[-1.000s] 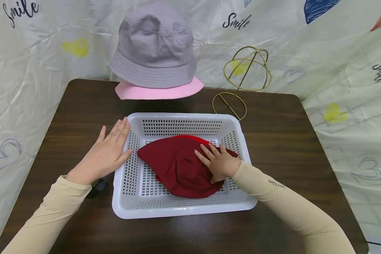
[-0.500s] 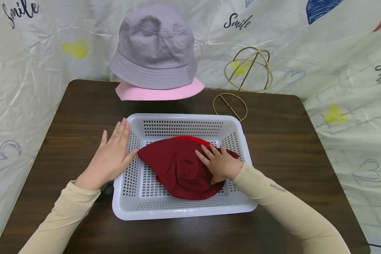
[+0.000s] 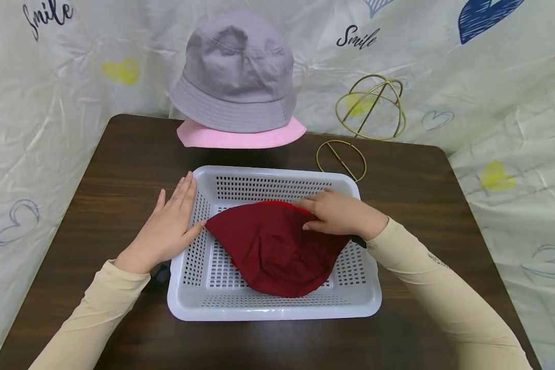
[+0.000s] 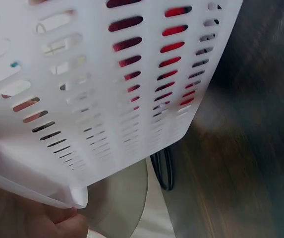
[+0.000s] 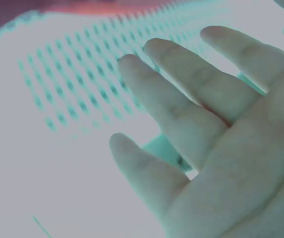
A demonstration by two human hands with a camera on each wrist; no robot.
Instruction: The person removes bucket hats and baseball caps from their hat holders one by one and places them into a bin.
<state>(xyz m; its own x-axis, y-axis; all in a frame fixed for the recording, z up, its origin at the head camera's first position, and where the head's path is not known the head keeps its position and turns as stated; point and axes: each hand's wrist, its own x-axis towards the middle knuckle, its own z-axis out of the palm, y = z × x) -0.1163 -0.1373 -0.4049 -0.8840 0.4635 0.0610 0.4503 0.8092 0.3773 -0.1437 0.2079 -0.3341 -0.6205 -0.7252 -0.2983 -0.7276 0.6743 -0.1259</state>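
A white slotted plastic basket [image 3: 277, 312] stands on the table, holding a flattened dark red bucket hat [image 3: 277, 252]. A strip of brighter red cloth [image 3: 275, 203] shows behind the hat's far edge; most of it is hidden. My left hand [image 3: 164, 234] rests along the basket's left rim, fingers straight, thumb reaching over the rim to the hat's left tip. In the left wrist view, red shows through slots in the basket wall [image 4: 97, 114]. Over the hat's right part is my right hand [image 3: 339, 213]; the right wrist view shows its fingers [image 5: 156, 94] straight and spread, holding nothing.
Behind the basket, a grey bucket hat [image 3: 236, 77] sits on top of a pink hat [image 3: 240, 136]. A gold wire hat stand [image 3: 374, 108] with a round base is to their right. Printed white cloth [image 3: 74, 72] hangs behind the dark wooden table [image 3: 134, 154].
My right hand has lifted off the hat's right part and shifted up and right, its wrist turned. Left thumb has moved inward to the hat's tip. The head view has tilted slightly.
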